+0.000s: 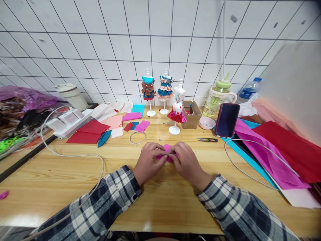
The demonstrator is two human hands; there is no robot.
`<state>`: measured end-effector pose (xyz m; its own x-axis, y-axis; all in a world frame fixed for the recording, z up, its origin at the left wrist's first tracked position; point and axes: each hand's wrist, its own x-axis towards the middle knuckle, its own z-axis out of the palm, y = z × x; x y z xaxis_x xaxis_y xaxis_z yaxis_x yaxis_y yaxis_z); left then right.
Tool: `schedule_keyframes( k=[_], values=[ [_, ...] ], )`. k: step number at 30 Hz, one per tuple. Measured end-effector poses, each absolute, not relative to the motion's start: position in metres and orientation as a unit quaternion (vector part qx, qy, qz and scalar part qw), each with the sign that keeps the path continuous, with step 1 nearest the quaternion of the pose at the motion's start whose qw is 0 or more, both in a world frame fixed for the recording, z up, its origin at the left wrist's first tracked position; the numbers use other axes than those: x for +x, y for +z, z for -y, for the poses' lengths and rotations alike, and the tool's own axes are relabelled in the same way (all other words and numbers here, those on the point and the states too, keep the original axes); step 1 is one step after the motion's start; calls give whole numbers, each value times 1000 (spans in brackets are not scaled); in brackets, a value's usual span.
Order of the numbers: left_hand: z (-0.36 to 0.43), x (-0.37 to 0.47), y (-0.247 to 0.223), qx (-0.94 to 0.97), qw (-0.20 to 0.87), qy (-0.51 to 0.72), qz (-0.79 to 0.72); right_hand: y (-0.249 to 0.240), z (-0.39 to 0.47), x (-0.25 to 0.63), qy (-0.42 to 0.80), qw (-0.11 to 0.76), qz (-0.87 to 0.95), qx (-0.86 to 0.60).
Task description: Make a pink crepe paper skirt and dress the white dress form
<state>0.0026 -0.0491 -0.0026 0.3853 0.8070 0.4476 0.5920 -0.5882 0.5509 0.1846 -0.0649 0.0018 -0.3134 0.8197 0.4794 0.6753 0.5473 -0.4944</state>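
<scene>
Both hands meet at the middle of the table over a small piece of magenta crepe paper [167,147]. My left hand [151,161] pinches its left side between thumb and fingers, and my right hand [186,163] pinches the right side, fingertips nearly touching. Part of the paper is hidden under the fingers. Just beyond stands a small white dress form [178,103] with a red and magenta pleated skirt [177,116]. Two more dressed mini forms, one in turquoise and brown [148,87], one in teal and peach [165,88], stand behind it.
A thread snipper [207,140], a phone [227,120], a pink bowl [207,123] and a cardboard box [191,115] are to the right. Coloured paper sheets [291,147] cover the right side. Red paper [87,131], a metal ring [137,137] and a power strip [72,122] lie left, with a cable [75,155].
</scene>
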Motion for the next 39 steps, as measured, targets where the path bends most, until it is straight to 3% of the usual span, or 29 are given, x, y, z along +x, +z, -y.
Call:
schedule_keyframes(
  k=[3,7,11,20,39],
  values=[
    [50,2,-3,823,161,349,-419,3,65,187,122,362,803,-457],
    [45,-4,-2,824,194,327,-420,5,62,203,200,431,743,-472],
    [32,-8,4,866,121,282,-395,-1,58,225,250,466,665,-527],
    [19,14,6,930,106,161,-312,-15,53,230,284,392,694,-533],
    [36,14,-3,932,25,167,-321,-10,60,222,266,253,773,-517]
  ],
)
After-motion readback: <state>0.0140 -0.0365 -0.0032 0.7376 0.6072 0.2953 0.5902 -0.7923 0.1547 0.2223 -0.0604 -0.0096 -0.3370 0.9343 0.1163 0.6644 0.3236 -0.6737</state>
